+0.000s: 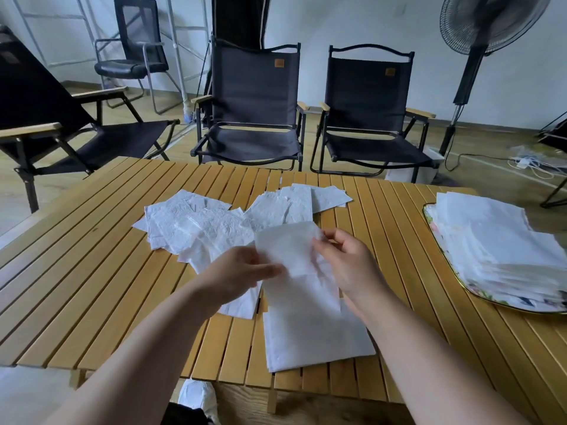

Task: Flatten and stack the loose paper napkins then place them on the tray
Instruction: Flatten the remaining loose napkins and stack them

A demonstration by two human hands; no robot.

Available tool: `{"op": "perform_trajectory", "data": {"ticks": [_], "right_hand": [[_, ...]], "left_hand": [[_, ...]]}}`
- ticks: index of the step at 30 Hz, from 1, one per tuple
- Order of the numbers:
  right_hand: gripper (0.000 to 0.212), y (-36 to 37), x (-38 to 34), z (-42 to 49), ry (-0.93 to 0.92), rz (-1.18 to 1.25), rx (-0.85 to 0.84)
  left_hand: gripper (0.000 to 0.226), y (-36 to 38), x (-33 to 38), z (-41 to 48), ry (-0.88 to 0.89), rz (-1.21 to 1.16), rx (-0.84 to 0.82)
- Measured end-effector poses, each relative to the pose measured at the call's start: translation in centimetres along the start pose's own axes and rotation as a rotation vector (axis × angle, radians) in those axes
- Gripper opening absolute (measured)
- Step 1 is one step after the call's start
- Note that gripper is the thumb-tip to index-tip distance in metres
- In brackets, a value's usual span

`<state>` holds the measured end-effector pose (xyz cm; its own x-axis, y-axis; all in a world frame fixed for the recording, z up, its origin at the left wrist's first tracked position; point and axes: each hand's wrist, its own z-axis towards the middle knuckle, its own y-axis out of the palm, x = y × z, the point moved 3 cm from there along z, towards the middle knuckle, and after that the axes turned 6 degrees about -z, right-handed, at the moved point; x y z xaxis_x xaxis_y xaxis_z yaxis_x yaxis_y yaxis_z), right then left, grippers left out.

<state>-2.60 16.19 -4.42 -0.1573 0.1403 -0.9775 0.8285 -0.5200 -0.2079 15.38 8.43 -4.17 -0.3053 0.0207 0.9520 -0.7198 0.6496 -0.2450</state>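
1. White and floppy, so pinching one napkin (288, 250) by both edges mid-frame: nipping its left edge with thumb and fingers of the left hand (242, 271), curling fingers of the right hand (349, 262) round the right edge.
2. Probably stretching it flat before dropping it onto the flattened stack (313, 335) right below, lower centre.
3. Counting: one tray (431, 217) at right carrying one tall pile (497, 240), one loose heap (199, 222) upper centre, too jumbled for counting sheets.

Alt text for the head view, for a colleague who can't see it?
The left hand and right hand hold one napkin over a flat stack on the table. Loose napkins lie scattered behind; a pile sits on the tray at right.
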Motion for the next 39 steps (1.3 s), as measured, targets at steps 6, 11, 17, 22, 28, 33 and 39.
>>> {"op": "perform_trajectory", "data": {"ticks": [6, 11, 17, 22, 28, 33, 39], "right_hand": [[0.055, -1.7, 1.4, -0.5, 0.14, -0.085, -0.187], [0.062, -2.9, 0.5, -0.6, -0.02, -0.185, -0.081], [0.036, -2.8, 0.5, -0.6, -0.099, -0.293, -0.159], [0.012, -3.2, -0.1, -1.1, -0.18, -0.526, -0.056], [0.006, -4.3, -0.9, -0.8, -0.147, -0.438, -0.133], [0.01, -5.2, 0.9, -1.0, 0.168, -0.58, -0.371], [0.008, -3.6, 2.4, -1.3, 0.253, -0.986, -0.429]], "left_hand": [[0.021, 0.1, -0.1, 0.3, -0.068, -0.341, 0.074], [0.045, -0.4, -0.7, 0.7, -0.036, -0.341, 0.165], [0.036, -0.4, -0.6, 0.6, 0.112, -0.055, 0.153], [0.014, 0.0, 0.2, 0.2, 0.225, 0.179, 0.206], [0.015, 0.5, 0.3, -0.2, 0.093, 0.034, 0.051], [0.012, 2.1, -1.1, -0.3, -0.169, 0.031, -0.203], [0.024, 3.3, -2.0, 0.6, -0.31, 0.354, -0.153]]}}
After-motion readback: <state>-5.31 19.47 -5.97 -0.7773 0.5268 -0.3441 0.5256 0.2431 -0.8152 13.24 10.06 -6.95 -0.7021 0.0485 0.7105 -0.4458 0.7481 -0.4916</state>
